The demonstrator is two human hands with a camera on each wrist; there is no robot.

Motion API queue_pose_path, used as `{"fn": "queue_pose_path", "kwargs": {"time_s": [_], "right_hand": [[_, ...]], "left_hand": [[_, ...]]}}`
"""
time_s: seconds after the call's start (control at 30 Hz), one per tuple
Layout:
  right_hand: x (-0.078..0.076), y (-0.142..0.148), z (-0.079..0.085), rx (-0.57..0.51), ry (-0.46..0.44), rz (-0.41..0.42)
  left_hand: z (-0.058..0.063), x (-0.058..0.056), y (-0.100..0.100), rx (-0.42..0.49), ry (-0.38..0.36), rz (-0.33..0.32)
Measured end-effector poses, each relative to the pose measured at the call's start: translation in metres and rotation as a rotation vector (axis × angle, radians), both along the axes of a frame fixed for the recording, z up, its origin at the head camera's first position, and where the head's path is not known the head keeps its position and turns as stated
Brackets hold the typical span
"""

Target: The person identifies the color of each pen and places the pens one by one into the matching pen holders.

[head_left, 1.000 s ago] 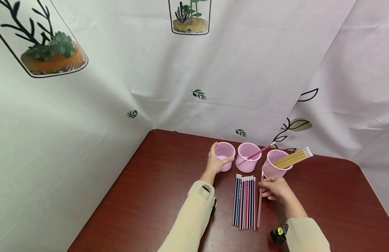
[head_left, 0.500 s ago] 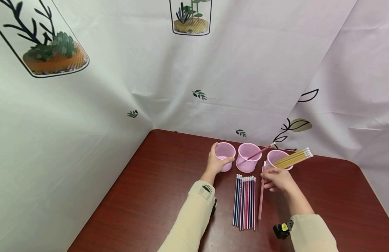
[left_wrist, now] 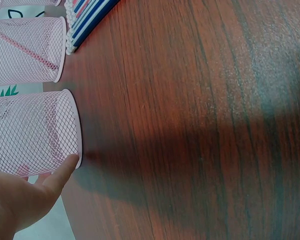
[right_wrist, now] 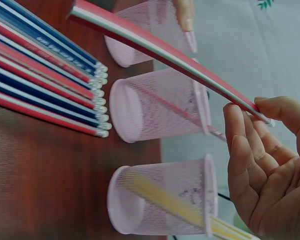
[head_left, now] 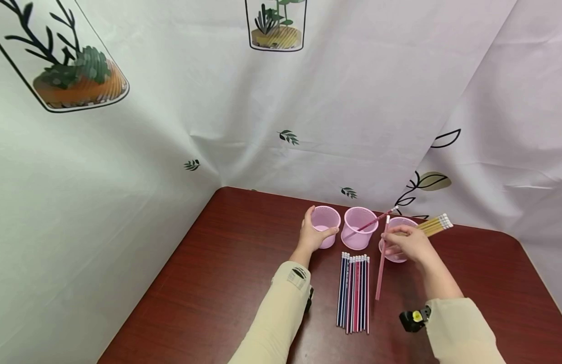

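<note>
My left hand (head_left: 310, 236) grips the leftmost pink mesh pencil cup (head_left: 328, 242), thumb on its right side and fingers on its left; in the left wrist view the thumb touches the cup's base ring. Raised above the table, a red-and-white striped pencil (head_left: 381, 273) is pinched near its eraser end between thumb and fingers of my right hand (right_wrist: 275, 170), its other end pointing down toward me. The middle cup (head_left: 354, 240) holds one red pencil (head_left: 374, 221). Behind my right hand, and partly hidden by it, the right cup (right_wrist: 122, 200) holds several yellow pencils (head_left: 435, 225).
A row of blue and red striped pencils (head_left: 353, 293) lies on the dark red wooden table (head_left: 226, 268) before the cups, erasers facing them. White printed cloth (head_left: 244, 111) hangs behind and to the left of the table.
My right hand has lifted the striped pencil from beside the row and carried it up and away from me, toward the cups. My left hand stays on its cup.
</note>
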State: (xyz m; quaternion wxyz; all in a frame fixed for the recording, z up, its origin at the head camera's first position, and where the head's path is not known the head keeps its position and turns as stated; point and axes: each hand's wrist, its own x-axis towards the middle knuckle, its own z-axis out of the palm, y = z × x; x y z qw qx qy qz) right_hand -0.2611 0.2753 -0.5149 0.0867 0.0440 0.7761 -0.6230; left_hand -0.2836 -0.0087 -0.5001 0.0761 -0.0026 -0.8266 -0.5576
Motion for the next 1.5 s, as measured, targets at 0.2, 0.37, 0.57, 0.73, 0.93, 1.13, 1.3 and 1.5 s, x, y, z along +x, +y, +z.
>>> {"fn": "queue_pose_path", "kwargs": {"time_s": [0.2,0.37,0.57,0.73,0.93,1.13,1.3,1.5], "right_hand": [[-0.045,0.03,-0.037,-0.009,0.093,-0.101],[-0.031,0.011,0.021,-0.147,0.098,-0.066],[-0.014,-0.013,0.068,-0.186,0.194,-0.094],[0.033,-0.062,0.144,-0.116,0.216,-0.157],[0.018,-0.053,0.128,-0.225,0.279,-0.257],[-0.056,0.01,0.031,-0.387,0.436,-0.366],[-0.079,0.024,-0.009,-0.295,0.544,-0.388],[-0.066,0.003,-0.009,-0.188,0.493,-0.443]], "left_hand": [[0.005,0.003,-0.002,-0.004,-0.034,-0.007],[0.004,0.002,-0.002,-0.001,-0.036,-0.005],[0.006,0.003,-0.002,0.005,-0.061,0.0],[0.006,0.003,-0.002,0.01,-0.063,-0.003],[0.007,0.004,-0.002,0.009,-0.059,-0.002],[0.006,0.003,-0.001,0.01,-0.042,-0.005],[0.005,0.002,-0.001,0.007,-0.026,-0.004],[0.005,0.003,-0.001,0.012,-0.038,0.004]]}}
